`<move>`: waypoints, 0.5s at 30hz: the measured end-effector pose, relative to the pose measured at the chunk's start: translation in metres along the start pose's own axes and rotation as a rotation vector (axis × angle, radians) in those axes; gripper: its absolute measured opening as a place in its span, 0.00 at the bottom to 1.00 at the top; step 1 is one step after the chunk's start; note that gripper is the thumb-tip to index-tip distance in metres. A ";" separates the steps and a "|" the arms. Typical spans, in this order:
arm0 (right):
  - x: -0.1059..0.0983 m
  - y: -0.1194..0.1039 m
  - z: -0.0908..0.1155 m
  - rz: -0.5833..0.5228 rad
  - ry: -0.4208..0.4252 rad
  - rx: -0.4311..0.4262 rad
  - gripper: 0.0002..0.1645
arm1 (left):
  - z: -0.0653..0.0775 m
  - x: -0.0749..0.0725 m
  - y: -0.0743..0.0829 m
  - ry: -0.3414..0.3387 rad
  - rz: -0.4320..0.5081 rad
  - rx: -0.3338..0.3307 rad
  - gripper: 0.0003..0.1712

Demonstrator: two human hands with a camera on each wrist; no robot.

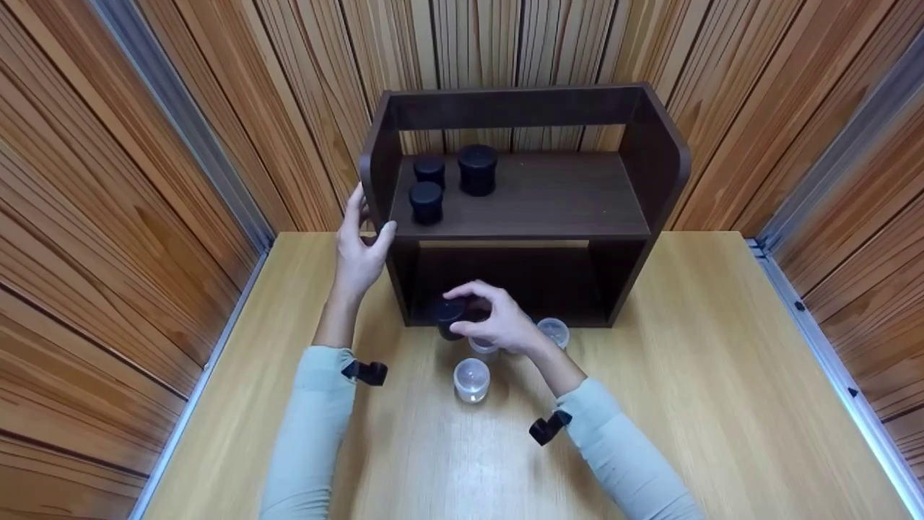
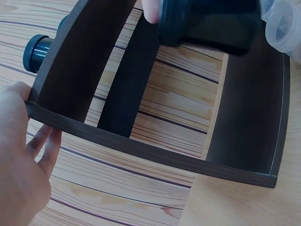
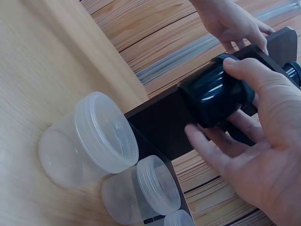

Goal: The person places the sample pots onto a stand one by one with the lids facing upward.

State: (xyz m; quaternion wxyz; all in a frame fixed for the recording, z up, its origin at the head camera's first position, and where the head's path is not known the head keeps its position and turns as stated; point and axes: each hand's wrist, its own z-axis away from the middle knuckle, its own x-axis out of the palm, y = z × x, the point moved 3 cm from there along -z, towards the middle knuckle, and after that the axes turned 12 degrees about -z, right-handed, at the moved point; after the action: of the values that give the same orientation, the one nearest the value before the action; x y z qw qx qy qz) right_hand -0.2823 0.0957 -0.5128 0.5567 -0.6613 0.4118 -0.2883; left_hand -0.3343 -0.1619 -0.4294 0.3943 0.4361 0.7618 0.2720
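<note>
In the head view my right hand (image 1: 498,318) holds a dark, lidded jar (image 1: 449,312) between thumb and fingers, in front of the lower opening of a dark brown two-tier shelf (image 1: 534,235). The right wrist view shows this jar (image 3: 211,96) tilted and off the tabletop. My left hand (image 1: 361,256) grips the shelf's left side panel, thumb at the front edge and fingers along the outer side. Below the right hand, clear plastic jars stand on the table, the front one (image 1: 472,381) in plain sight; another (image 1: 484,348) is partly hidden by the hand.
On the upper tier, towards the left, stand a larger black jar (image 1: 477,170) and two smaller ones, at the back (image 1: 429,170) and front (image 1: 426,202). Another clear jar (image 1: 554,332) is by the shelf's front base. Wood-patterned walls (image 1: 180,289) enclose the table (image 1: 722,375).
</note>
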 end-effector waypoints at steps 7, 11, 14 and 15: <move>-0.008 -0.007 0.004 -0.165 0.065 -0.033 0.27 | 0.000 0.001 -0.001 0.008 0.016 -0.001 0.44; -0.014 -0.013 0.007 -0.216 0.086 -0.030 0.28 | 0.000 0.001 -0.001 0.009 0.019 -0.001 0.44; -0.017 -0.017 0.010 -0.249 0.089 -0.028 0.32 | -0.001 0.001 -0.001 0.008 0.023 -0.001 0.44; -0.017 -0.018 0.010 -0.256 0.084 -0.031 0.33 | -0.001 0.001 -0.001 0.007 0.023 -0.001 0.44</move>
State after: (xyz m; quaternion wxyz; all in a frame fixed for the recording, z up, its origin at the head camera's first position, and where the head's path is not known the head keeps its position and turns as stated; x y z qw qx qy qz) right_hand -0.2783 0.1162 -0.4961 0.4873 -0.7043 0.3516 -0.3780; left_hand -0.3358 -0.1616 -0.4303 0.3887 0.4436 0.7580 0.2785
